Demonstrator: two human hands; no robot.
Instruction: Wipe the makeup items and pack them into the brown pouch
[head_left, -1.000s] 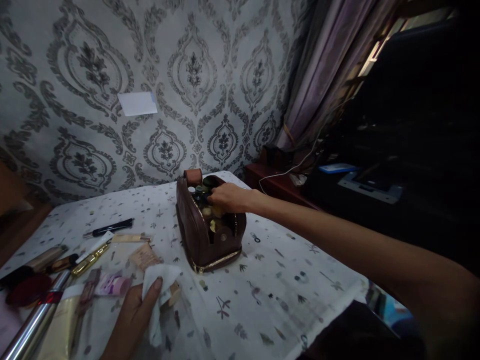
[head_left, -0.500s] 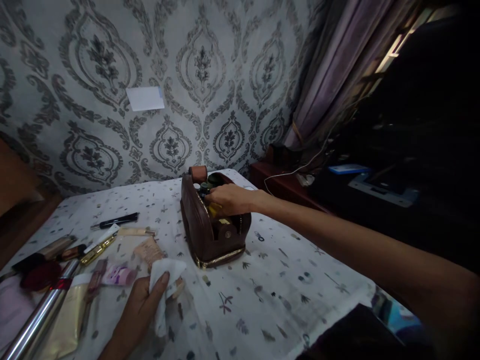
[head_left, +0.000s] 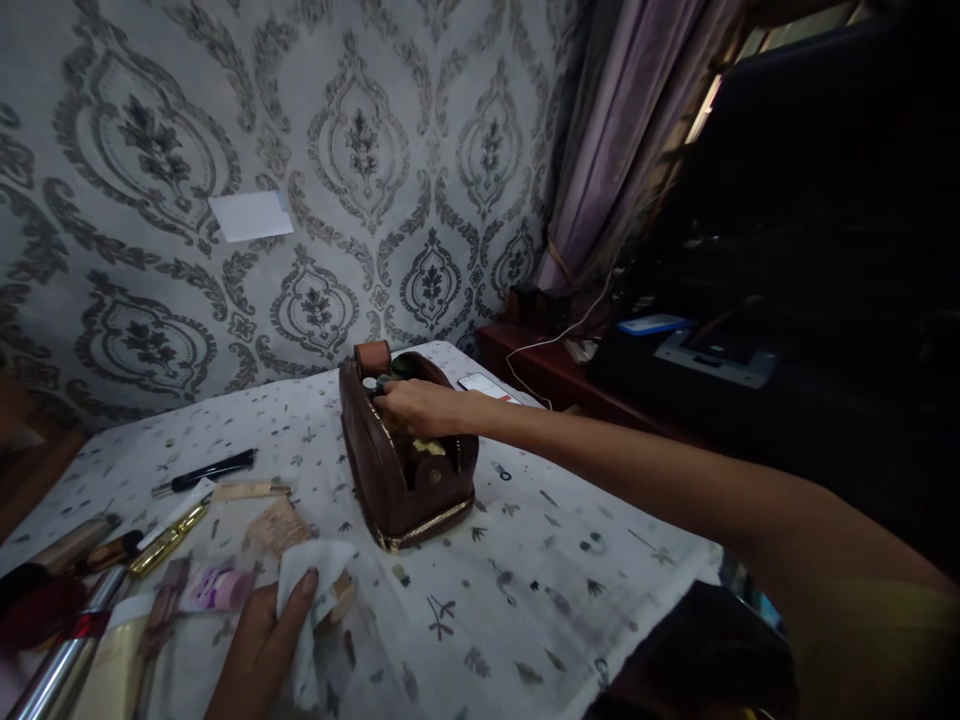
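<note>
The left hand point(head_left: 262, 632) pinches a tissue point(head_left: 321, 562), while the right hand point(head_left: 426, 408), its grip hidden, reaches inside the bag point(head_left: 364, 468) and might tip it by snagging the zip point(head_left: 385, 430).

Right fingers point(head_left: 396, 396) farther across bag point(head_left: 371, 475); phone point(head_left: 486, 385) more exposed.

Bag point(head_left: 431, 505) on surface point(head_left: 525, 570), right hand point(head_left: 424, 408) in its top opening. Phone point(head_left: 484, 386) on surface, right of bag. Cosmetics point(head_left: 217, 588) spread left of bag. Left hand point(head_left: 266, 630) front-left of bag, wipe point(head_left: 296, 585) in it. Wall point(head_left: 255, 290) behind surface, curtain point(head_left: 600, 150) at right.
</note>
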